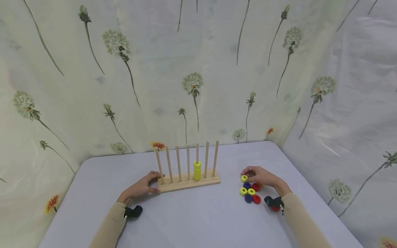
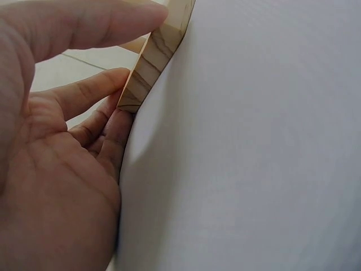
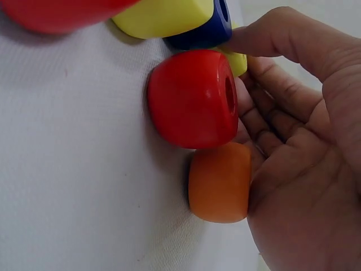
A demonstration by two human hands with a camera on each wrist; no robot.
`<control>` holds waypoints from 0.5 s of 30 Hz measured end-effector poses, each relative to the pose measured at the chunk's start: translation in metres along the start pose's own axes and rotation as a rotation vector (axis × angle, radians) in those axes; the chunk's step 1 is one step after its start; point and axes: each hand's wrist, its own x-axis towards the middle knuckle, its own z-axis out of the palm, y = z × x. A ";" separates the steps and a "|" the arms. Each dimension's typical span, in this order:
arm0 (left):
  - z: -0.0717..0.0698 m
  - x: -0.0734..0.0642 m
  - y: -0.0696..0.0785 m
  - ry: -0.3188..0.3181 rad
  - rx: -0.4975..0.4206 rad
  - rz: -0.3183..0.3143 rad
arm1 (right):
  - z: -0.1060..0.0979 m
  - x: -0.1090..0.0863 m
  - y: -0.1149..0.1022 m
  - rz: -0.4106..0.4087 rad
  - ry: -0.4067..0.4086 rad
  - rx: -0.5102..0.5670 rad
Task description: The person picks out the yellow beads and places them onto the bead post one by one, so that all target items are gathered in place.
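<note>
A wooden peg stand (image 1: 176, 186) has several upright pegs in a row, and yellow beads (image 1: 197, 171) are stacked on one of them. My left hand (image 1: 143, 187) grips the left end of its base, thumb on the front side and fingers toward the back; the grained base end (image 2: 148, 70) shows in the left wrist view. To the right of the stand, my right hand (image 1: 260, 175) pinches a yellow bead (image 1: 244, 178) at the far edge of a bead group. In the right wrist view, the thumb partly hides that yellow bead (image 3: 239, 63).
Below the right hand lie a red bead (image 3: 194, 100), an orange bead (image 3: 221, 183), blue beads (image 1: 248, 198) and more yellow beads (image 1: 243, 191). Another red bead (image 1: 274, 208) sits under the right wrist camera (image 1: 273, 201). A flower-patterned curtain (image 1: 217, 103) stands behind the white table (image 1: 192, 224).
</note>
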 end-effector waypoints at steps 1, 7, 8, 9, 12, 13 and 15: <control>0.000 0.000 0.001 0.002 0.003 -0.001 | 0.000 0.001 0.000 0.006 0.000 -0.002; 0.001 -0.001 0.004 -0.008 -0.004 0.021 | 0.001 0.002 0.000 0.027 0.025 -0.011; 0.001 0.000 0.003 -0.010 -0.001 0.027 | 0.001 0.002 0.000 0.027 0.034 -0.016; 0.002 0.000 0.002 -0.011 0.003 0.032 | 0.001 0.002 0.001 0.033 0.048 -0.021; 0.001 0.000 -0.001 -0.010 0.012 0.035 | 0.000 0.001 -0.002 0.048 0.103 -0.043; 0.000 0.001 -0.002 -0.009 0.013 0.032 | -0.001 0.001 -0.004 0.051 0.125 -0.050; -0.001 0.001 -0.004 -0.007 0.011 0.025 | -0.004 0.000 -0.010 0.051 0.168 -0.053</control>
